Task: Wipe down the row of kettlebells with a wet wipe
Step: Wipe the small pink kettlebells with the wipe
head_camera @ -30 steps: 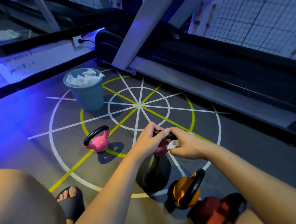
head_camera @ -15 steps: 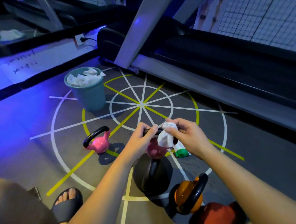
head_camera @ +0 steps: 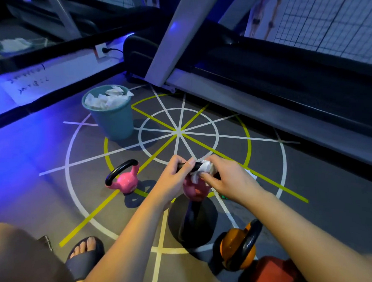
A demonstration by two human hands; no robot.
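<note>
Kettlebell in pink (head_camera: 196, 190), at the middle of the view and seemingly lifted clear of the black kettlebell (head_camera: 194, 222) at its 6 o'clock. Held by the dark handle (head_camera: 190, 166): left hand (head_camera: 174, 179) curled round the 9 o'clock end, right hand (head_camera: 226, 180) pinching the wet wipe (head_camera: 203, 169) against the 3 o'clock end. Likely mid-wipe on the handle. Best done by keeping the left grip firm, wrapping the wipe right round the bar, sliding it end to end, then down over the pink body. Elsewhere: second pink kettlebell (head_camera: 125, 178) at 9 o'clock, orange kettlebell (head_camera: 238, 247) at 5 o'clock, red kettlebell (head_camera: 274, 279) beyond; cannot tell which are clean. Bin (head_camera: 114, 123) at 11 o'clock.
</note>
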